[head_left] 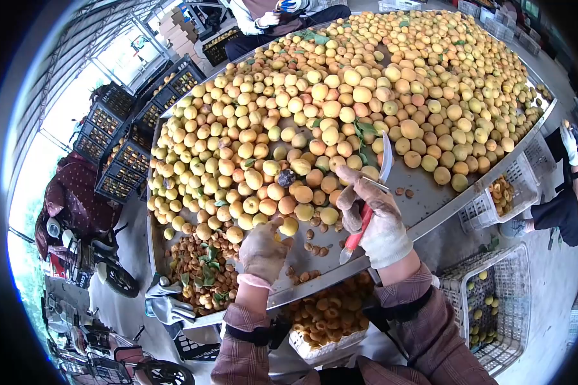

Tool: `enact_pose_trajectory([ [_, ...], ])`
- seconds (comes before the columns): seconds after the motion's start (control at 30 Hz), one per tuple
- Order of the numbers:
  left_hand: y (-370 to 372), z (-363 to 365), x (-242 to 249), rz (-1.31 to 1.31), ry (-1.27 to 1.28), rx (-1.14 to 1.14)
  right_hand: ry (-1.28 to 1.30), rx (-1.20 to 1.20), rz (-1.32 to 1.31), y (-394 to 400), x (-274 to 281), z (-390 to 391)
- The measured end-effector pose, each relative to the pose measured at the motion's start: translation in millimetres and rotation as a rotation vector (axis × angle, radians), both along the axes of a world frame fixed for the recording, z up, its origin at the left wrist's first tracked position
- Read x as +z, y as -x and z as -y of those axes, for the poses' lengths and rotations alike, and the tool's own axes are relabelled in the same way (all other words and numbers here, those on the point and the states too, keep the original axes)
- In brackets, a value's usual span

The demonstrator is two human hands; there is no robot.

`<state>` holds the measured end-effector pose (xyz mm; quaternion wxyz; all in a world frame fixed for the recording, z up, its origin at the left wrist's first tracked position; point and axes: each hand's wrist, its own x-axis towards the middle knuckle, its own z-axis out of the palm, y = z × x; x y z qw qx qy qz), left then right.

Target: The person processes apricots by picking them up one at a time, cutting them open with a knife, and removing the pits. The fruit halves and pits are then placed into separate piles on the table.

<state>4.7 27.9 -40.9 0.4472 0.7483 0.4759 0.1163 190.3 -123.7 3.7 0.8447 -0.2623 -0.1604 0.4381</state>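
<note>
My left hand (263, 251), in a worn pale glove, is at the near edge of the apricot pile, its finger and thumb closed around a yellow apricot (289, 226). My right hand (374, 218), in a stained glove, grips a knife by its red handle (359, 232). The curved silver blade (386, 157) points up and away over the metal table (424, 196). Close to the right fingertips lies another apricot (369, 172). Loose brown pits (309, 247) lie between my hands.
Heaped pits (205, 269) and a grey glove (168, 301) lie at the table's left corner. Below the edge stands a crate of halved apricots (331, 314). A white crate (488, 308) with a few fruits is at right. People sit across the table and at right.
</note>
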Motion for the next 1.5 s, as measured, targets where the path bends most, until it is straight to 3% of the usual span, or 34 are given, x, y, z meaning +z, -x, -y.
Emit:
enact_pose_trajectory([
  [0.03, -16.7, 5.0, 20.9, -0.435, -0.537, -0.310, 0.001, 0.000, 0.014, -0.2, 0.4, 0.5],
  [0.07, -35.4, 3.3, 27.5, -0.713, -0.457, -0.377, 0.017, -0.007, 0.007, 0.9, 3.4, 1.3],
  [0.2, -43.4, -10.8, -3.2, -0.773, -0.585, -0.486, 0.082, 0.004, -0.014, 0.3, 11.7, 6.0],
  [0.3, -39.4, -17.2, 6.3, -0.710, -0.468, -0.470, 0.123, 0.000, -0.031, -3.1, 16.0, 7.9],
  [0.33, -30.8, -25.9, 12.0, -0.548, -0.124, -0.445, 0.065, -0.016, -0.022, -3.4, 16.0, 7.7],
  [0.37, -19.8, -21.3, 14.5, -0.553, -0.126, -0.448, 0.062, -0.018, -0.028, -4.3, 15.2, 7.7],
  [0.43, -4.5, 13.1, 70.7, -0.060, 0.300, -0.244, 0.026, 0.014, -0.062, -6.7, 13.3, 6.3],
  [0.53, 31.1, 53.9, 85.8, 0.078, 0.330, -0.345, 0.115, 0.023, -0.009, -1.6, 19.0, 1.8],
  [0.6, 44.7, 66.9, 82.8, 0.169, 0.358, -0.232, 0.111, 0.035, 0.009, 4.3, 13.1, -3.9],
  [0.7, 59.0, 59.2, 51.3, 0.841, 0.685, 0.091, 0.135, 0.063, 0.012, 15.4, 17.2, -8.1],
  [0.77, 51.7, 66.2, 39.3, 0.803, 0.642, 0.224, 0.016, -0.004, -0.081, 27.1, 10.3, -10.2],
  [0.83, 45.2, 73.6, 31.8, 0.823, 0.800, 0.264, -0.028, -0.050, -0.121, 39.5, 7.7, -13.4],
  [1.17, 26.4, 93.6, 33.0, 0.816, 0.861, 0.233, -0.014, -0.003, 0.048, 68.3, 16.3, -15.8],
  [1.27, 20.1, 96.3, 34.1, 0.605, 0.334, 0.025, -0.016, 0.000, 0.260, 76.1, 24.0, -14.7],
  [1.33, 21.5, 96.6, 30.1, 0.630, 0.422, 0.096, -0.062, 0.004, 0.485, 76.3, 18.1, -18.3],
  [1.37, 21.5, 96.6, 28.5, 0.653, 0.511, 0.167, -0.063, 0.003, 0.484, 74.3, 19.0, -18.8],
  [1.43, 18.7, 94.1, 30.2, 0.663, 0.557, 0.159, -0.024, 0.175, 0.150, 69.5, 22.4, -18.2],
  [1.5, 10.5, 92.5, 35.9, 0.566, 0.447, 0.117, 0.011, 0.152, 0.048, 62.9, 18.3, -23.6],
])
